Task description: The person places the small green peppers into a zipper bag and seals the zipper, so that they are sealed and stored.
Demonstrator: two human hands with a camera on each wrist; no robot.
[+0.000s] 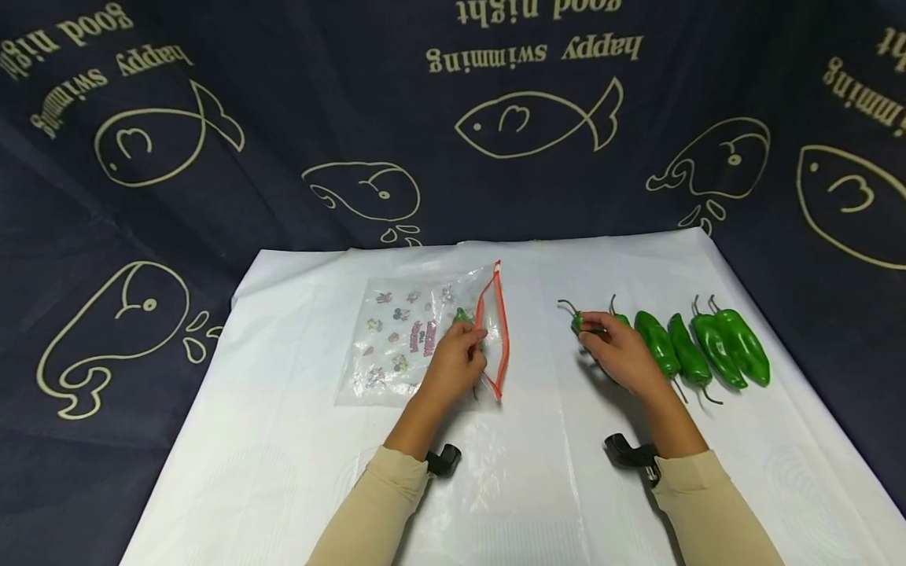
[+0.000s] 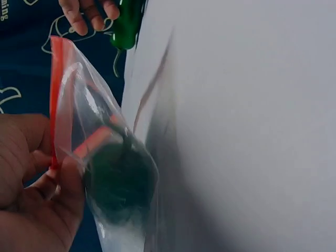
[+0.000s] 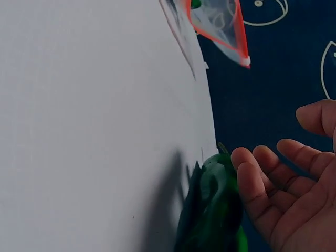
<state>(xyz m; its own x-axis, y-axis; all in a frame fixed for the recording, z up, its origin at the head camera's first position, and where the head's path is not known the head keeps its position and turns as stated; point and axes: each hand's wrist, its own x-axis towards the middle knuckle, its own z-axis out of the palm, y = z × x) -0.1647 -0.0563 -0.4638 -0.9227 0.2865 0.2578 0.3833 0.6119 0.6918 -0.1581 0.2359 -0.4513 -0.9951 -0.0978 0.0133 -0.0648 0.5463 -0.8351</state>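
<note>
My left hand pinches the open mouth edge of a clear zip bag with a red zip strip and printed cartoon figures. Inside the bag, near its mouth, is a green pepper, partly covered by the hand in the head view. My right hand has its thumb spread away from its fingers, the fingertips right beside green peppers. In the head view that hand overlaps the leftmost green pepper of the row, whose stem points to the far left; most of its body is hidden.
Several more green peppers lie side by side at the right of the white-covered table. Behind the table hangs a dark blue cloth with fish and whale drawings. A black wrist mount sits on the right forearm.
</note>
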